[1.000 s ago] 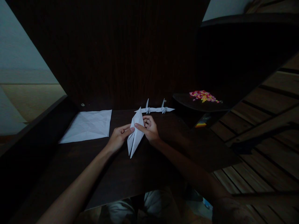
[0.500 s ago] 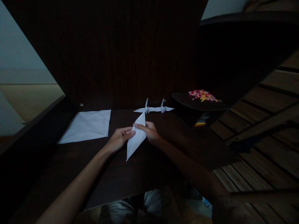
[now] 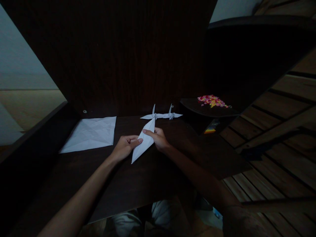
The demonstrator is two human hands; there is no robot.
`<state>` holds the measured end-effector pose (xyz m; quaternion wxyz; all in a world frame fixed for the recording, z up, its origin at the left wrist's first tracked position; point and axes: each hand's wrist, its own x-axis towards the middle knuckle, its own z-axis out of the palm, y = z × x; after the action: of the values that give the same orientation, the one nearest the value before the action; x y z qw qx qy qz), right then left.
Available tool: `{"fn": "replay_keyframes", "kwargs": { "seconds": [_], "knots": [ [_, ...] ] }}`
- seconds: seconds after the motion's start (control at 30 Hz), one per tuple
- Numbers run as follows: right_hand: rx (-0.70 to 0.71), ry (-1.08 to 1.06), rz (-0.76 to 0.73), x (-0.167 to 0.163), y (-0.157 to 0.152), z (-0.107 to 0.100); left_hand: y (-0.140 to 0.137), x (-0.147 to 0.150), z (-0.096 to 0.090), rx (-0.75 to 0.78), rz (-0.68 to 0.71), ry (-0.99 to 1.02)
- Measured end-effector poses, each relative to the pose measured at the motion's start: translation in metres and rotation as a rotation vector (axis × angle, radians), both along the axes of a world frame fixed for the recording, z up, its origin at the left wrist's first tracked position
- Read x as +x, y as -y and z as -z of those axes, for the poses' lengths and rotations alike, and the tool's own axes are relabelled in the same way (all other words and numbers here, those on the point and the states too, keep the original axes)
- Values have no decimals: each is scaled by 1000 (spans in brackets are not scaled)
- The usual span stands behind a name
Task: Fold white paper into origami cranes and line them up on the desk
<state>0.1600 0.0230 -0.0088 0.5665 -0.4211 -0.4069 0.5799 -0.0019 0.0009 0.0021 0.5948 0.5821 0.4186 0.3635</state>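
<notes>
A folded white paper (image 3: pixel 145 144), long and pointed at both ends, is held slantwise above the dark desk. My left hand (image 3: pixel 125 146) pinches its left edge, thumb on the front face. From the right, my right hand (image 3: pixel 158 138) grips it with the thumb laid across the front and the fingers behind, partly hidden. Just beyond the upper tip, two joined white origami cranes (image 3: pixel 163 116) stand near the back panel. To the left of my hands, creased white paper sheets (image 3: pixel 92 133) lie flat on the desk.
A small dark corner shelf (image 3: pixel 187 104) at the right bears a heap of pink, red and yellow bits (image 3: pixel 212 100). Below it is a small rainbow-striped item (image 3: pixel 209 130). A raised side board (image 3: pixel 37 128) bounds the desk at left. Wooden slats (image 3: pixel 278 154) lie beyond the right edge.
The folded paper has tilted a little, its lower tip moving up and to the left. Both hands keep their hold, and the whole view has shifted slightly.
</notes>
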Motion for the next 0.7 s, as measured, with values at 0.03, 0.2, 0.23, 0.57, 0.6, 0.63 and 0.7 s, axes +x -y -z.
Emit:
{"fn": "replay_keyframes", "kwargs": {
  "seconds": [0.03, 0.2, 0.23, 0.57, 0.6, 0.63, 0.7],
  "knots": [
    [-9, 5, -23, 0, 0, 1, 0, 0, 0, 6, -5, -6],
    [0, 13, -51, 1, -1, 3, 1, 2, -2, 10, -10, -19],
    [10, 13, -41, 1, -1, 3, 1, 2, -3, 8, -13, -20],
    [27, 23, 58, 10, -6, -1, -3, -2, 2, 76, -12, -106],
    [23, 22, 54, 10, -6, -2, -4, -2, 3, 85, -2, -114],
    [18, 20, 49, 10, -6, -2, -4, -2, 3, 93, 7, -120],
    [13, 11, 39, 10, -6, -3, -4, -3, 3, 111, 26, -123]
  ]
}}
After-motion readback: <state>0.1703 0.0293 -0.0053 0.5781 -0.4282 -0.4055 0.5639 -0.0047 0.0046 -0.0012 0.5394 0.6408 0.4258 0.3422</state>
